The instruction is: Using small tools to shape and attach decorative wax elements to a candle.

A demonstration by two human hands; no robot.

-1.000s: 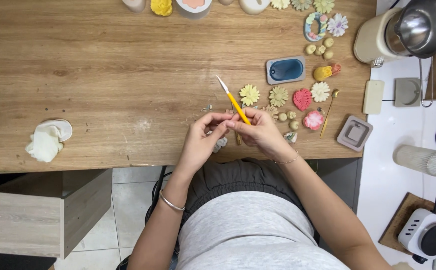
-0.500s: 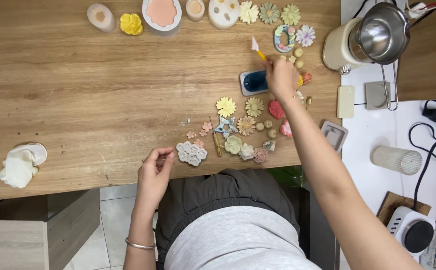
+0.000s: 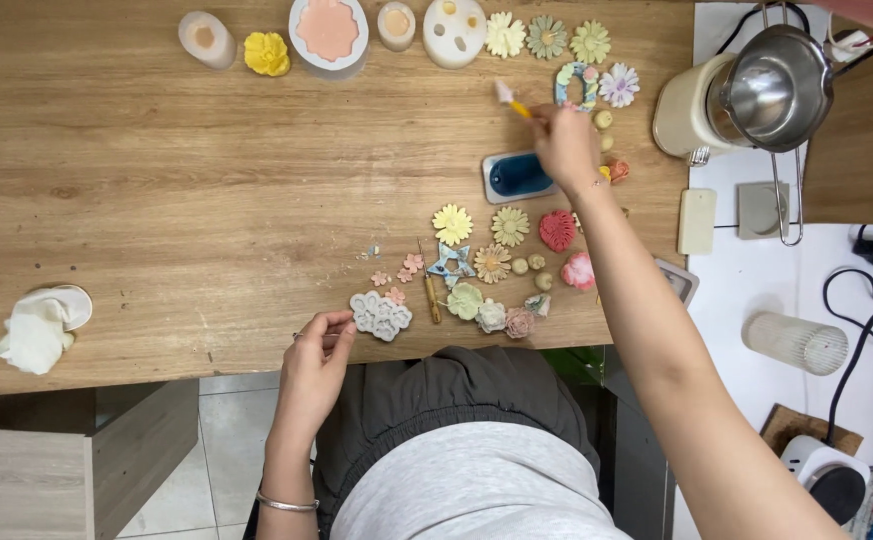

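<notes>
The thin yellow-handled brush [image 3: 513, 101] is pinched in the right hand [image 3: 565, 145], fingers together on it, above the small blue rectangular dish [image 3: 519, 175] on the wooden tabletop [image 3: 157, 200]. Pastel flower-shaped pieces [image 3: 492, 262] lie scattered nearby. The left hand [image 3: 315, 358] rests at the tabletop's near edge, fingers closed on the pale grey flower mould [image 3: 381, 315].

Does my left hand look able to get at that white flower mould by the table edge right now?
Probably yes: the left hand already rests at the table edge beside the white flower mould, fingertips nearly touching it, with nothing between them.
</notes>
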